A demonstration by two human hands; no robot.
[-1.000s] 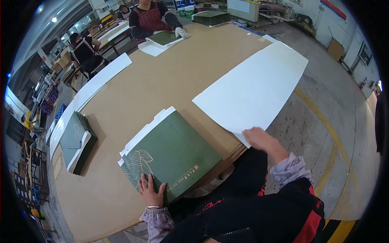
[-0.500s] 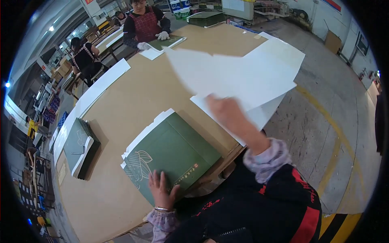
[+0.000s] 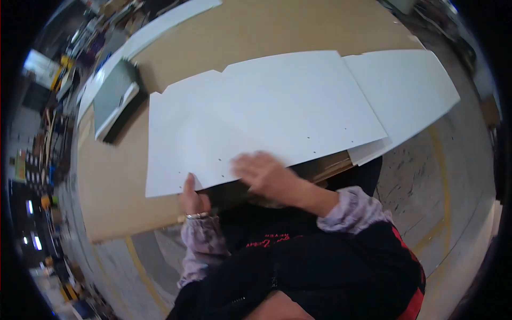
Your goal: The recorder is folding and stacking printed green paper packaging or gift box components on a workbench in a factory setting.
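A large white card sheet (image 3: 256,112) with a notched far edge lies in front of me, its pale side up and small dark marks along the near edge. My left hand (image 3: 193,201) holds that edge at the left, thumb on top and fingers hidden beneath. Over the near edge, right of it, my right hand (image 3: 264,173) is flat with fingers stretched out, slightly blurred; whether it touches the card I cannot tell. The green printed cover is not visible now.
More white sheets (image 3: 405,90) lie at the right, partly under the card. A stack of folded green covers (image 3: 114,96) stands on the brown table (image 3: 122,197) at the left. A long white strip (image 3: 160,24) runs along the table's far left edge.
My right hand has brought a white sheet from the right to the front. My left hand has gone from lying on the green cover to gripping the sheet's edge. The view has tilted down.
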